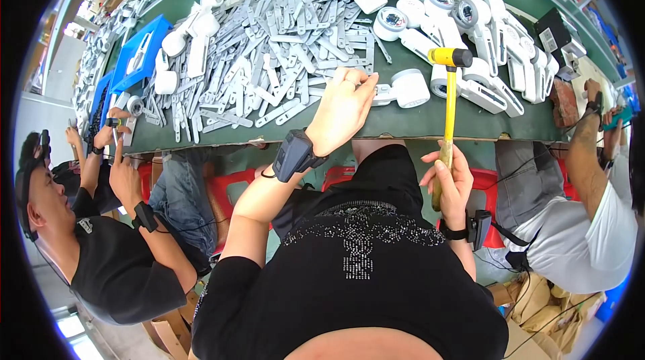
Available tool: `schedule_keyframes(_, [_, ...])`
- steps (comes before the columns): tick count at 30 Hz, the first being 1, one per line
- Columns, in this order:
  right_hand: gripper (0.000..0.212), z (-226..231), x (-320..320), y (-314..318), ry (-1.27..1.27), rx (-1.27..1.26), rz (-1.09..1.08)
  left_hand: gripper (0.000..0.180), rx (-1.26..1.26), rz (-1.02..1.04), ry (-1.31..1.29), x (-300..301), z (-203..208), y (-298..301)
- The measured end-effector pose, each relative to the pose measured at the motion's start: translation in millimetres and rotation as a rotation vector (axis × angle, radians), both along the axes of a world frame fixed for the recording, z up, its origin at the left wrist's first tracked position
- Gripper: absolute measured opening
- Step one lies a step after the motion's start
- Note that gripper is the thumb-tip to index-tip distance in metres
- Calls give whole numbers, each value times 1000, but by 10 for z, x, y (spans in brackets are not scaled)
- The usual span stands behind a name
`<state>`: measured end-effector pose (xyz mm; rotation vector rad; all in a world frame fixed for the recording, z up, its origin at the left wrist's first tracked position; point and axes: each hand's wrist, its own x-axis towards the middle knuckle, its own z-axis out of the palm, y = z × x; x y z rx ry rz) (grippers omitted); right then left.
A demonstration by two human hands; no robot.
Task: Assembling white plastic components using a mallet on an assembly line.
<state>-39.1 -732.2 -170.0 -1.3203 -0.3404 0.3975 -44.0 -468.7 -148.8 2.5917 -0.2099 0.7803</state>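
My right hand (449, 175) grips the lower handle of a mallet (449, 108), which stands upright with its yellow and black head at the top. My left hand (342, 110) is over the table's front part, its fingers drawn together. What lies between its fingertips, if anything, is hidden. Directly right of those fingers lies a white plastic housing (408, 88) with a round cup-shaped head, its narrow arm reaching towards my hand. Beyond my left hand spreads a heap of flat grey plastic strips (269, 51).
More white round-headed housings (480, 21) are piled at the back right, beside a black box (559, 34). A blue tray (140, 54) stands at the left on the green tabletop (396, 121). Co-workers sit close on both sides, the left one's hands (124, 175) holding a tool.
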Motion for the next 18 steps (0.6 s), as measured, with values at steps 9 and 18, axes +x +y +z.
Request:
schedule_keyframes(9, [40,111,-76,-76,-3,-131,72,28,36,-43,13,-56,38,41])
schedule_keyframes(18, [40,249,-167,-91,-118,-504,113,27,-75,-23,26,-3,-25,113])
